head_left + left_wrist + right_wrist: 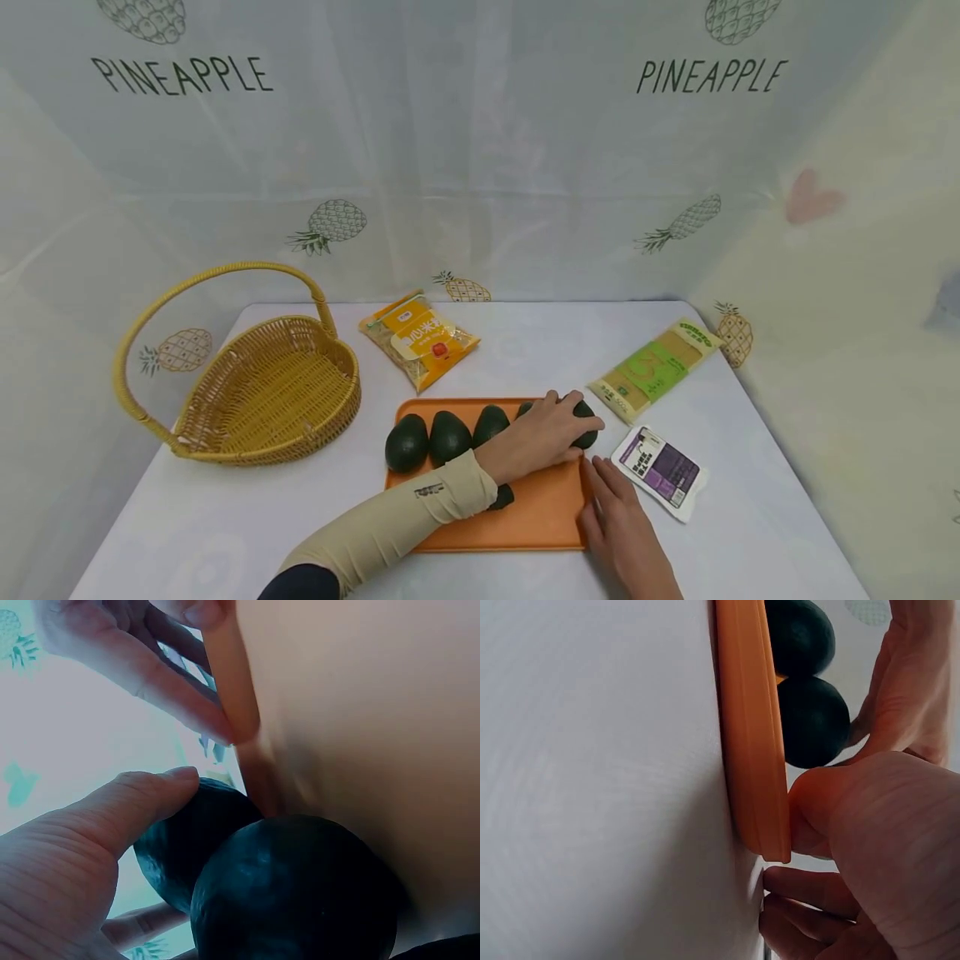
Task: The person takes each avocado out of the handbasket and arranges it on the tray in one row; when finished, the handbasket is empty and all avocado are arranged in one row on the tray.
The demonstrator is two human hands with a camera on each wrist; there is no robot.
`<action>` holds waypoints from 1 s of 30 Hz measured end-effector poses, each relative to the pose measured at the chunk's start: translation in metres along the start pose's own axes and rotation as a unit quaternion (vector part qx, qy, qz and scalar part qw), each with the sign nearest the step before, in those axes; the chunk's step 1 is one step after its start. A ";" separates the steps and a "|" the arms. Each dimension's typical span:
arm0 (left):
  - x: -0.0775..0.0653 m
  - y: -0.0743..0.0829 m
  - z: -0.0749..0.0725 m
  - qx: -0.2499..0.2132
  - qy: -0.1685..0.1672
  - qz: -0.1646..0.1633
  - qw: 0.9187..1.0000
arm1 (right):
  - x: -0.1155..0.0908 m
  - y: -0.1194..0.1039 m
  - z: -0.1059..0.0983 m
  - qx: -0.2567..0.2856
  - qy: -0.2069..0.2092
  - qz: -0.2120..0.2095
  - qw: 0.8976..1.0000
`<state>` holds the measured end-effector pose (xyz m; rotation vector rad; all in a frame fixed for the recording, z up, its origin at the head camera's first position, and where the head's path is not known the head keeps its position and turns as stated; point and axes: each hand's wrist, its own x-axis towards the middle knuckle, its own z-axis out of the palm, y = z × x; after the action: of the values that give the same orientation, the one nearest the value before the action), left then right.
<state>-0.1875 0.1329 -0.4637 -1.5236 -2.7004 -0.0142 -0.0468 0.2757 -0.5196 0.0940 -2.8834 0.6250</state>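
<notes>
My left hand (540, 435) reaches across an orange tray (546, 510) and grips the rightmost avocado (585, 432) in its back row. In the left wrist view, the thumb lies on that avocado (187, 844), with a second avocado (292, 892) close in front. Further left in the row lie avocados (407, 443), partly covered by my forearm. Another dark avocado (502, 497) shows below the wrist. My right hand (622, 525) touches the tray's right edge with fingers extended; in the right wrist view its thumb (817, 796) is at the rim (754, 742).
A yellow wicker basket (277, 392) with a tall handle stands at left. An orange-and-yellow food packet (420, 337) lies behind the tray. To the right are a green-labelled packet (654, 371) and a white-and-purple packet (663, 473). A pineapple-print curtain (465, 167) hangs behind the table.
</notes>
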 end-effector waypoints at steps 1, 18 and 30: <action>0.000 0.000 0.000 -0.002 -0.002 -0.003 1.000 | 0.000 0.000 0.000 -0.001 0.001 0.000 1.000; -0.009 0.000 -0.001 -0.022 0.009 0.001 1.000 | -0.002 0.003 -0.001 0.000 0.004 -0.005 1.000; -0.011 0.001 -0.001 -0.013 0.015 -0.007 1.000 | -0.002 0.004 0.000 -0.005 0.010 -0.014 1.000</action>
<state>-0.1811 0.1245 -0.4635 -1.4985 -2.6991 -0.0731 -0.0452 0.2799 -0.5215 0.1272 -2.8611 0.6034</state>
